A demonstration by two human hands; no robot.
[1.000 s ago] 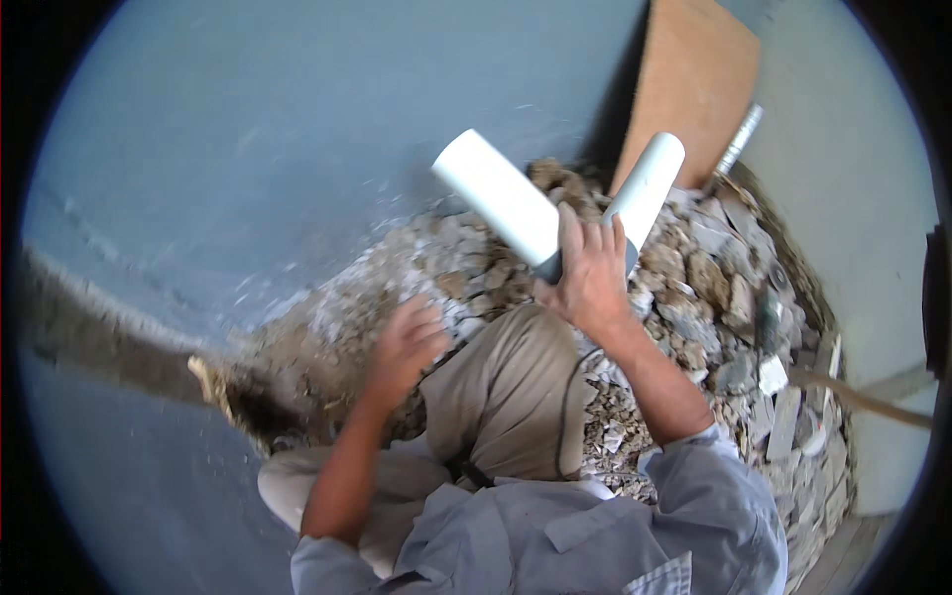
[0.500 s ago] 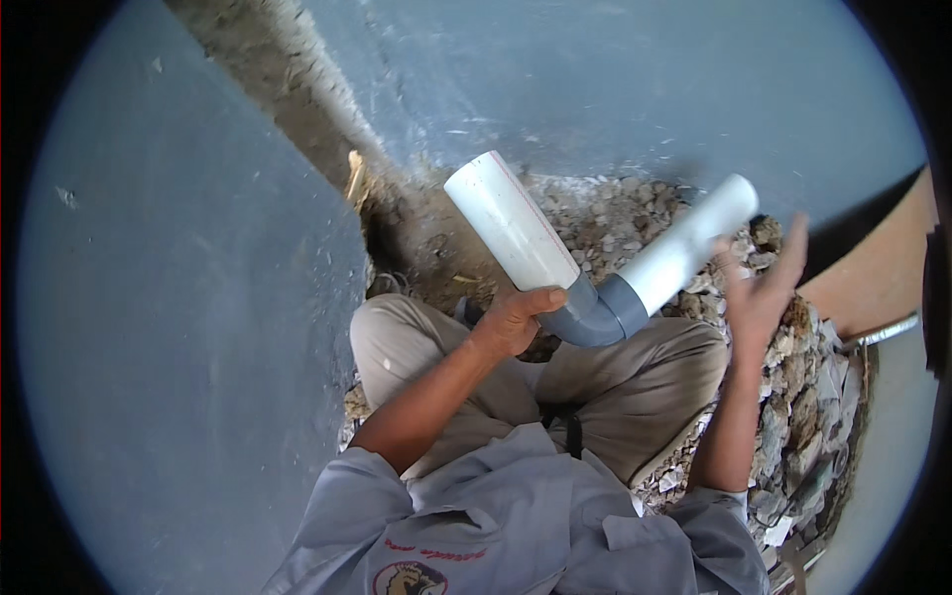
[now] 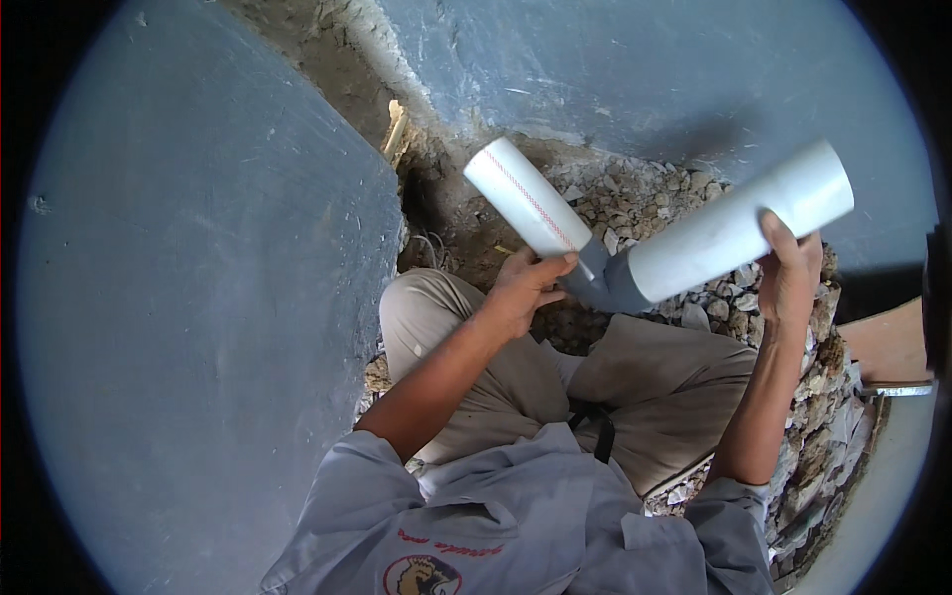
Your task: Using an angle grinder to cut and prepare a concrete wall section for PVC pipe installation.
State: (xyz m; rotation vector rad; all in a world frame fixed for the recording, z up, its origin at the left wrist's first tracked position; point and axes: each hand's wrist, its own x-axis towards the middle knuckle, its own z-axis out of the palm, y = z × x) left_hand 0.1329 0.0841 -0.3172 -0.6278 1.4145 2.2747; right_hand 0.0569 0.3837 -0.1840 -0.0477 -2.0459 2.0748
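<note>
An assembly of a short white pipe with a red dotted line [image 3: 526,195], a grey elbow fitting [image 3: 615,283] and a larger white pipe [image 3: 699,245] is held up above my crossed legs. My left hand [image 3: 526,293] is closed around its left part, where the short pipe meets the elbow. My right hand [image 3: 788,283] grips the larger pipe toward its outer end, thumb on top and fingers behind. Part of the elbow is hidden behind my left fingers.
Grey-painted walls [image 3: 218,278] meet beyond a dug-out channel [image 3: 317,45] with a piece of splintered wood [image 3: 395,129]. Broken rubble [image 3: 818,416] lies around my legs. A brown board [image 3: 873,337] and a silver strip [image 3: 897,390] are at the right.
My view has swung leftward. My left hand took hold of the assembly; my right hand let go of the elbow area and regripped the right pipe farther out. The assembly has been turned.
</note>
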